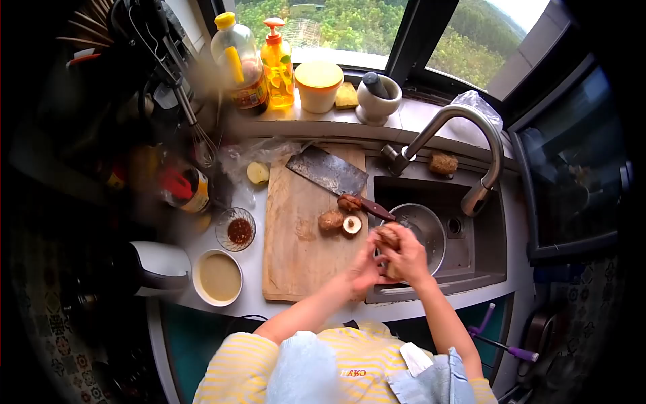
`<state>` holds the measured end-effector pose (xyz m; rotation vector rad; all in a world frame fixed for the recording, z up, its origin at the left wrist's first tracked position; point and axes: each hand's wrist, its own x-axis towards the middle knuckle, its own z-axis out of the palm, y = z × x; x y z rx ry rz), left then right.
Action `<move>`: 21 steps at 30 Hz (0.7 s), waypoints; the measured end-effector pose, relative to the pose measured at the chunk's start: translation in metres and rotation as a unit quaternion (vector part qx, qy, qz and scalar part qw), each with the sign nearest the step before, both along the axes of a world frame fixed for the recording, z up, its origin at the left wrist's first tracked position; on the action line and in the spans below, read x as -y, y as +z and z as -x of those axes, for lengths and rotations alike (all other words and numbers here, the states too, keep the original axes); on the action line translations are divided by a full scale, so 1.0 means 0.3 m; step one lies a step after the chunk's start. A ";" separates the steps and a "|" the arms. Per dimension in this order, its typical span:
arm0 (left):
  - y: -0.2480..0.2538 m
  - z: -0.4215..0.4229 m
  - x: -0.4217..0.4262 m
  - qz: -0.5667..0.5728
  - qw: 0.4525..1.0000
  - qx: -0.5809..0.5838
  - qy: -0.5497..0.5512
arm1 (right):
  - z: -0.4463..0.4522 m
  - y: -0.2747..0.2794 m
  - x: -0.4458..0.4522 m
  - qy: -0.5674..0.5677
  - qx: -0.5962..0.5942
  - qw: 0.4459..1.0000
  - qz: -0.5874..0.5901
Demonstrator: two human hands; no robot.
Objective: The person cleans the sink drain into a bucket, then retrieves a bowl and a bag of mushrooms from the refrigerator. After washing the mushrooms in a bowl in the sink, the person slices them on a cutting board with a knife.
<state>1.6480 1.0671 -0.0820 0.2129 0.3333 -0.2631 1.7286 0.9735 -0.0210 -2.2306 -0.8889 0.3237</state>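
My left hand (365,266) and my right hand (408,257) are closed together near the sink's left rim, slightly blurred. Between their fingers is a brown mushroom (386,235), mostly covered. Just beyond them, a metal bowl (436,232) sits in the sink. On the wooden cutting board (296,259) to the left lie a few more mushrooms: one brown cap (330,220), one with its pale underside up (352,225), and one (348,203) touching a cleaver (328,171). The cleaver's dark handle points toward the bowl.
A curved faucet (494,145) arches over the dark sink (481,259). Left of the board stand a bowl of cloudy liquid (218,278), a glass dish of red sauce (238,231) and a cut pale vegetable (258,173). Bottles and a mortar (379,106) line the sill.
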 end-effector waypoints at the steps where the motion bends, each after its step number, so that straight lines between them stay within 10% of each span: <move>1: -0.007 0.024 -0.054 0.043 0.997 0.059 0.035 | 0.019 0.004 -0.057 0.060 0.009 0.998 -0.022; 10: -0.022 0.241 -0.378 0.023 0.955 -0.010 0.294 | 0.128 -0.035 -0.412 0.318 0.048 0.945 -0.053; 16: -0.084 0.221 -0.526 0.006 0.965 0.034 0.261 | -0.067 -0.096 -0.395 0.155 0.141 0.974 -0.090; 21: -0.153 0.111 -0.595 -0.338 0.860 -0.040 0.380 | -0.252 -0.212 -0.196 0.098 0.084 0.984 0.122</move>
